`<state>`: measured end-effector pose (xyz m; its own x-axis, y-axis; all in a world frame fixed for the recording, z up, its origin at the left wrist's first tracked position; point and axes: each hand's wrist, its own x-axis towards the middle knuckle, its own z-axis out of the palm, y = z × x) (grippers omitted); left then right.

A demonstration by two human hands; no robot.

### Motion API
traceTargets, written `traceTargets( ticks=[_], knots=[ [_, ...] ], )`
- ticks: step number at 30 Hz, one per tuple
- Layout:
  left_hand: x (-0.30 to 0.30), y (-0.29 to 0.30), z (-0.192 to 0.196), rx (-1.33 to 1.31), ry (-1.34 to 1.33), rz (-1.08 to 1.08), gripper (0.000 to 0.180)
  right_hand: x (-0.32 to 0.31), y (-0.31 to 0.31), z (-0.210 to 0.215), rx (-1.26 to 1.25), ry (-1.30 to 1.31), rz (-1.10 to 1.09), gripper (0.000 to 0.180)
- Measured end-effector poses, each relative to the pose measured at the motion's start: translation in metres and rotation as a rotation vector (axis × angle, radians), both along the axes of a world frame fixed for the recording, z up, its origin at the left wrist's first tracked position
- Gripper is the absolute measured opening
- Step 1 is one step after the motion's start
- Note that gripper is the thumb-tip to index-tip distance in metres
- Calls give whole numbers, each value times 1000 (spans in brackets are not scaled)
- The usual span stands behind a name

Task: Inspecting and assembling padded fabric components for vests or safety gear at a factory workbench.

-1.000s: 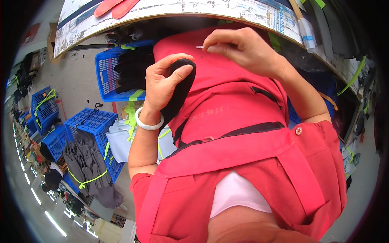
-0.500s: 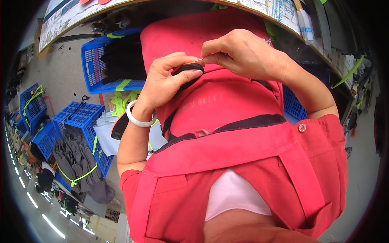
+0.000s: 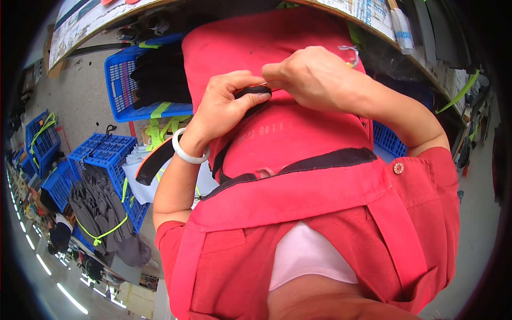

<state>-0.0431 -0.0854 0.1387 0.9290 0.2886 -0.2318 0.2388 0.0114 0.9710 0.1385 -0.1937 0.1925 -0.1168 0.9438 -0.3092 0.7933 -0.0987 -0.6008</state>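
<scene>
My left hand (image 3: 221, 104) is closed on a folded black fabric piece (image 3: 255, 92), its thumb lying along the near side and its fingers over the far side. A black band with an orange edge (image 3: 154, 162) shows beyond my left forearm; I cannot tell whether it is part of the same piece. Pinched close against that fold, my right hand (image 3: 317, 77) has a thin silvery thing (image 3: 265, 84) at its fingertips, mostly hidden by the fingers. Both hands are above the red apron (image 3: 314, 130) over my lap.
A worn workbench edge (image 3: 213, 8) curves across the far side. To the left are a blue crate (image 3: 120, 88) of black pieces, more blue crates (image 3: 109, 152), a tied bundle of grey pieces (image 3: 98, 208) and white sheets (image 3: 138, 178). Another blue crate (image 3: 389, 140) stands right.
My right hand has turned and lowered slightly, hiding more of the silvery thing. My left hand has shifted a little right with the black fabric. More of the orange-edged band shows.
</scene>
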Motion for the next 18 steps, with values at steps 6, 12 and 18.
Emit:
traceTargets(
  ticks=[6, 12, 18],
  knots=[
    [0, 9, 2, -48, -7, 46, 13, 1, -6, -38, -260, 900, -378, 20],
    [-5, 12, -10, -145, 2, 63, 15, 17, 2, -35, -194, 784, -309, 24],
    [-5, 13, -10, -212, 7, 62, 15, 10, -6, -30, -46, 557, -226, 20]
  ],
)
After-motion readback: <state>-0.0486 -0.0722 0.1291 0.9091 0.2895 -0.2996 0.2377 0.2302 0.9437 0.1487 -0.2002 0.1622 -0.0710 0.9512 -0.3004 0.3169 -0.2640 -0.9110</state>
